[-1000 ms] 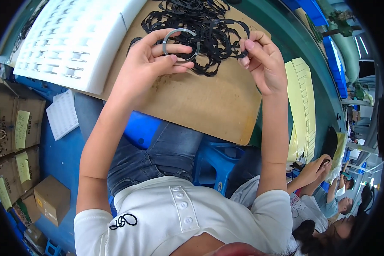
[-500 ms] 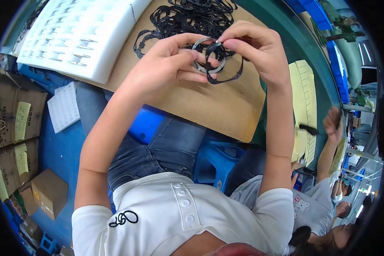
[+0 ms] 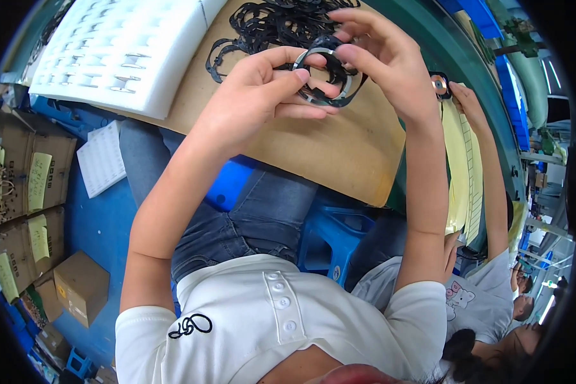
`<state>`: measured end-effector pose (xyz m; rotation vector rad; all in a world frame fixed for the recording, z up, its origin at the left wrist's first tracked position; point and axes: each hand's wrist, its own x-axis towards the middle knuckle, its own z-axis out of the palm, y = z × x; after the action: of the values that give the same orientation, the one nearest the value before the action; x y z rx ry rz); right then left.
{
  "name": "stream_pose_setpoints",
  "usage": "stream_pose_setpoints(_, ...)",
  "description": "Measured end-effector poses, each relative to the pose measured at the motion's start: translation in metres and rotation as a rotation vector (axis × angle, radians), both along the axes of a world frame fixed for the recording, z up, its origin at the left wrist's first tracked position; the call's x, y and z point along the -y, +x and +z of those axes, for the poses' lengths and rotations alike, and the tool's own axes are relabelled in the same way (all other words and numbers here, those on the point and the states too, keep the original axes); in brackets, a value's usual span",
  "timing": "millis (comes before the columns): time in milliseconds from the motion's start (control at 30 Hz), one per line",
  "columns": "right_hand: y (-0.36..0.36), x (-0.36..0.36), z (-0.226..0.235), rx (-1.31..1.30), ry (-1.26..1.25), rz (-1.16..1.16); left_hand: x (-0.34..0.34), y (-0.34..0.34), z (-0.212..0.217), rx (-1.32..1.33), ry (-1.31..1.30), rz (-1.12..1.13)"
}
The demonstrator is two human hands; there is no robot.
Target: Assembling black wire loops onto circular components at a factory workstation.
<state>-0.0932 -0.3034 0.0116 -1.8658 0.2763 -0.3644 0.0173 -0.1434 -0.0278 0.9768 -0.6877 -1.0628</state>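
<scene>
My left hand (image 3: 259,86) is closed on a thin silver metal ring (image 3: 300,59), its thumb and fingers reaching through and around the ring. A black flexible ring-shaped frame (image 3: 358,88) lies around or against the metal ring; their overlap is hard to make out. My right hand (image 3: 387,61) is at the right side of the rings with its fingers apart. Its thumb tip is next to the black frame, and I cannot tell whether it touches. Beyond both hands a tangled pile of similar black frames (image 3: 262,22) lies on the brown board (image 3: 326,163).
At the left stands a white foam block (image 3: 153,77) with rows of metal rings in slots. To the right, a co-worker's hand (image 3: 470,105) holds a dark round part (image 3: 440,84) over yellow sheets (image 3: 457,173). A blue stool (image 3: 329,240) and cartons (image 3: 80,288) are below table level.
The black frame, pinched by my right hand and hanging loosely before, now lies close about the metal ring. My right fingers have spread. The co-worker's hand has moved away from me along the table.
</scene>
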Motion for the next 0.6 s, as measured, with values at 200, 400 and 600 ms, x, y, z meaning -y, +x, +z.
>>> stream_pose_setpoints(200, -0.007, -0.008, -0.013, 0.014, 0.16, -0.112, -0.002, 0.0, -0.002, -0.103, -0.08, 0.065)
stream_pose_setpoints(400, -0.008, -0.01, -0.019, 0.12, 0.215, -0.141, -0.001, -0.006, -0.001, -0.076, -0.093, 0.071)
stream_pose_setpoints(600, -0.005, 0.002, -0.006, 0.133, 0.068, -0.15, -0.003, -0.006, -0.002, 0.059, -0.067, 0.031)
